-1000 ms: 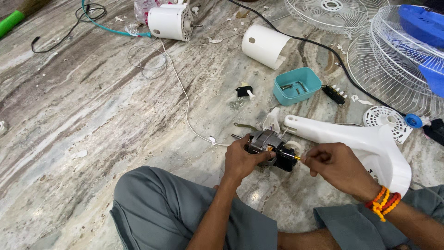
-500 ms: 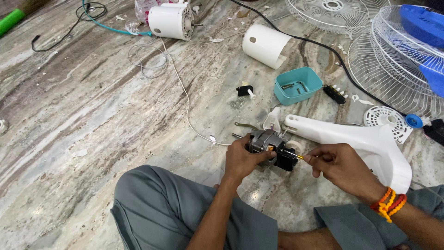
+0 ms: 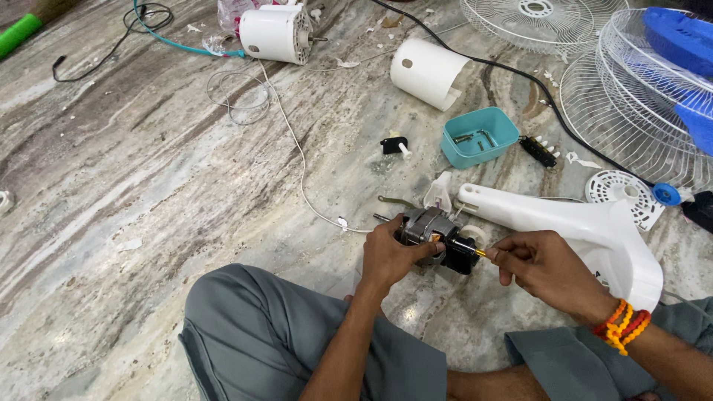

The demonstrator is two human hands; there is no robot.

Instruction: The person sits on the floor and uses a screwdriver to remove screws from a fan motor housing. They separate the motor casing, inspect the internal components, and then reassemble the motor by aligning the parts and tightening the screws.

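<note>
The left hand [image 3: 390,256] is clamped around the fan motor [image 3: 431,232] on the marble floor [image 3: 148,186] between the knees; the right hand [image 3: 546,267], pinched on a thin tool [image 3: 484,254], meets the motor's black end; best to keep the motor steady and the tool straight.

Head view — steeply down, close

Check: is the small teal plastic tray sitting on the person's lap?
No, the small teal plastic tray sits on the marble floor, beyond the left hand holding the metal fan motor.
</note>
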